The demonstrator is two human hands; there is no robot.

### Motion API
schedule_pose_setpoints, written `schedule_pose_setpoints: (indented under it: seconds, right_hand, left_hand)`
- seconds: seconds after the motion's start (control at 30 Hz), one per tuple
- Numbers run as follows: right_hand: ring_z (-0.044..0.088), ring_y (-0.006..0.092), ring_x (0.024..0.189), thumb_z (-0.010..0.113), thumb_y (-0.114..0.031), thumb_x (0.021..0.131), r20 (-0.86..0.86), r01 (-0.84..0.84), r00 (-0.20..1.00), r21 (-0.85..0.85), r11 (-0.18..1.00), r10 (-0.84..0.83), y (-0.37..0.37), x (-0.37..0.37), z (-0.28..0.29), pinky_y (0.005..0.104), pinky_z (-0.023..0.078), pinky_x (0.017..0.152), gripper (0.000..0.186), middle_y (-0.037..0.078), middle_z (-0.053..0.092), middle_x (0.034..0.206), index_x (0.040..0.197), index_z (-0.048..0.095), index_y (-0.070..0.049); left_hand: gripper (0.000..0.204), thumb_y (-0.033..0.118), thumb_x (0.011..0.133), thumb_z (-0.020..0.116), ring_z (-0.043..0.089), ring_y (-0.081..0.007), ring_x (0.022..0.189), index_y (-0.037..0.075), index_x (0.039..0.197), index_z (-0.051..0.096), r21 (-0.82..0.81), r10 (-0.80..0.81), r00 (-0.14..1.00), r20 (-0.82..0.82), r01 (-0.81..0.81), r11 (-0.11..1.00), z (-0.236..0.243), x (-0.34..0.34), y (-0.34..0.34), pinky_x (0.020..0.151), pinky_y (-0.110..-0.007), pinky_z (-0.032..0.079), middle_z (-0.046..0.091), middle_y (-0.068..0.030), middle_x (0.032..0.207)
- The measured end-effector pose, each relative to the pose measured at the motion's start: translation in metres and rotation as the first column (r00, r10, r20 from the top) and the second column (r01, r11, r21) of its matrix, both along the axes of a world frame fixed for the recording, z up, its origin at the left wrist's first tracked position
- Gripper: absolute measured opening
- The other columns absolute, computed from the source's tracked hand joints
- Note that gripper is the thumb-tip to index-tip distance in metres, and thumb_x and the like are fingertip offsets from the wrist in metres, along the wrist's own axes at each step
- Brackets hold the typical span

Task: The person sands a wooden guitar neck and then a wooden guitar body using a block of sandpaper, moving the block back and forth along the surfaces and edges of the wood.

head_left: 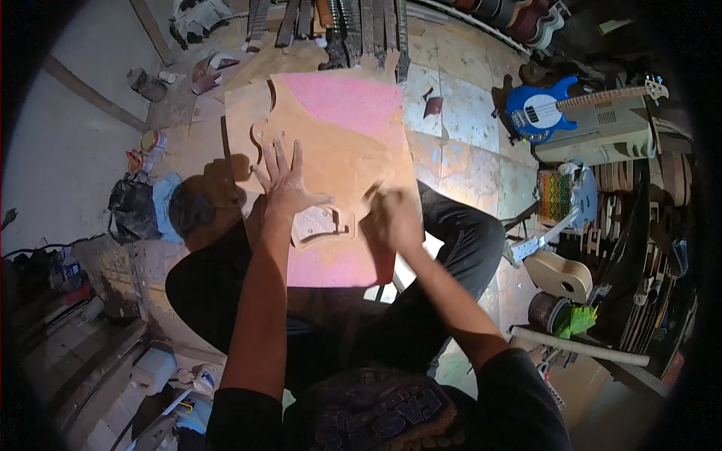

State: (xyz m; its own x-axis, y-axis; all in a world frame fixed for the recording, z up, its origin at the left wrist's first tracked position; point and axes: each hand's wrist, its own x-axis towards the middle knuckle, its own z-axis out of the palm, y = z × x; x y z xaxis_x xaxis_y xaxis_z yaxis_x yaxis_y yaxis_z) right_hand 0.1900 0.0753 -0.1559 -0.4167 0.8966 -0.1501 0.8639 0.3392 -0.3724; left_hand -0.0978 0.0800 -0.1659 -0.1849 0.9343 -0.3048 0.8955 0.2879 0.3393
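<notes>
A flat tan wooden piece shaped like a guitar body (pixel 342 159), with curved cutouts along its left side, lies on a pink-topped board (pixel 331 275) between my knees. Near its lower end is a cut-out recess (pixel 314 224). My left hand (pixel 286 184) rests flat on the wood, fingers spread, its thumb beside the recess. On the right side of the wood, my right hand (pixel 395 219) is curled and blurred by motion. A small brownish thing shows at its fingertips, too smeared to name.
A blue electric bass (pixel 540 109) leans against a box at the right. Below it stand an unfinished pale guitar body (pixel 558 275) and a dark can (pixel 549 310). Several guitar necks (pixel 368 34) lie beyond the board. A black bag (pixel 135 207) sits at the left.
</notes>
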Motion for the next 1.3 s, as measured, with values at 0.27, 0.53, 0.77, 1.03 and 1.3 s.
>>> schedule_pose_setpoints:
  seconds: [0.27, 0.53, 0.77, 1.03, 1.3]
  right_hand:
    - [0.057, 0.0498, 0.123, 0.075, -0.018, 0.089, -0.022, -0.155, 0.988, -0.025, 0.988, 0.155, -0.063, -0.031, 0.021, 0.0607, 0.048, 0.101, 0.050, 0.028, 0.055, 0.142, 0.137, 0.063, -0.012]
    - [0.060, 0.0488, 0.116, 0.068, -0.017, 0.095, -0.031, 0.111, 0.994, 0.120, 0.987, -0.108, -0.014, -0.015, -0.002, 0.0607, 0.050, 0.095, 0.037, 0.029, 0.059, 0.131, 0.131, 0.063, -0.009]
    - [0.064, 0.0495, 0.095, 0.068, -0.012, 0.094, -0.144, 0.241, 0.965, 0.141, 0.960, -0.221, 0.041, -0.003, 0.004, 0.0575, 0.054, 0.079, 0.025, 0.027, 0.066, 0.114, 0.118, 0.066, -0.005]
    - [0.061, 0.0499, 0.111, 0.069, -0.015, 0.094, -0.278, 0.101, 0.953, -0.082, 0.991, -0.120, -0.018, -0.018, 0.008, 0.0592, 0.050, 0.094, 0.034, 0.027, 0.060, 0.130, 0.127, 0.063, -0.010]
    - [0.060, 0.0516, 0.118, 0.068, -0.015, 0.096, -0.126, -0.049, 0.990, 0.097, 0.994, 0.061, -0.032, -0.018, 0.008, 0.0600, 0.049, 0.100, 0.041, 0.030, 0.058, 0.134, 0.136, 0.061, -0.009]
  left_hand:
    - [0.166, 0.072, 0.047, 0.095, -0.014, -0.0505, 0.163, 0.013, 0.174, 0.006, -0.018, -0.012, 1.000, 0.015, 0.012, 1.000, 0.001, -0.001, 0.001, 0.121, -0.078, -0.007, -0.009, -0.0294, 0.178]
    - [0.165, 0.071, 0.046, 0.096, -0.013, -0.0493, 0.164, 0.013, 0.174, 0.010, 0.011, -0.004, 1.000, 0.024, 0.004, 1.000, 0.002, 0.002, 0.003, 0.121, -0.078, -0.006, -0.007, -0.0301, 0.178]
    - [0.163, 0.069, 0.045, 0.097, -0.008, -0.0489, 0.164, 0.015, 0.174, 0.014, 0.103, 0.010, 0.999, 0.045, -0.014, 0.995, -0.002, 0.002, -0.002, 0.122, -0.078, -0.001, -0.003, -0.0273, 0.179]
    - [0.160, 0.068, 0.047, 0.097, -0.008, -0.0486, 0.164, 0.017, 0.174, 0.015, 0.054, 0.016, 1.000, 0.007, -0.016, 0.998, 0.001, 0.000, 0.000, 0.123, -0.077, 0.000, -0.003, -0.0274, 0.179]
    - [0.164, 0.071, 0.046, 0.096, -0.009, -0.0512, 0.163, 0.017, 0.174, 0.010, 0.062, 0.005, 1.000, 0.030, -0.006, 0.998, -0.003, 0.001, 0.001, 0.120, -0.081, -0.001, -0.003, -0.0294, 0.178]
